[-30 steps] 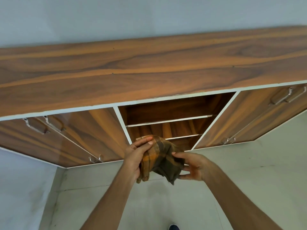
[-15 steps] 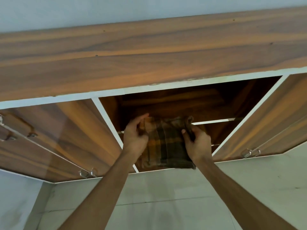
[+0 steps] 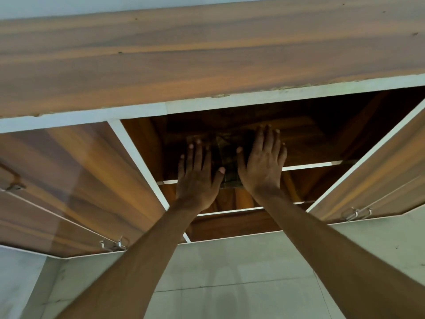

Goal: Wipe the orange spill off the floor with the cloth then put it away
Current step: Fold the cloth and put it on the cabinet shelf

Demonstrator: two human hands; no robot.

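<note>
Head view, looking down at a low wooden cabinet [image 3: 207, 54] standing against a pale wall, with a pale tiled floor [image 3: 241, 272] below its base.

Open middle bay of the cabinet, flanked by closed doors to either side, metal handles [image 3: 113, 244] showing at the lower door edges. White-edged shelves inside the bay; upper shelf [image 3: 310, 165] crossing behind both wrists.

Cloth [image 3: 227, 162]: dark checked, folded, lying flat on the upper shelf inside the cabinet's middle bay, mostly covered by the two hands. Only a narrow strip visible between them, its near edge at the shelf's front lip. Deeper part of the cloth lost in shadow.

Left hand [image 3: 197, 178]: palm down, fingers straight and spread, laid flat on the left part of the cloth; thumb pointing toward the strip in the middle. Grip fully open, closed around nothing, merely pressing on the cloth.

Right hand [image 3: 262, 162]: palm down, fingers extended into the cabinet a little deeper than the left, laid flat on the right part of the cloth. Grip likewise fully open, nothing clasped, in flat contact only.

Both bare forearms reaching up from the bottom of the view over the floor into the bay.
</note>
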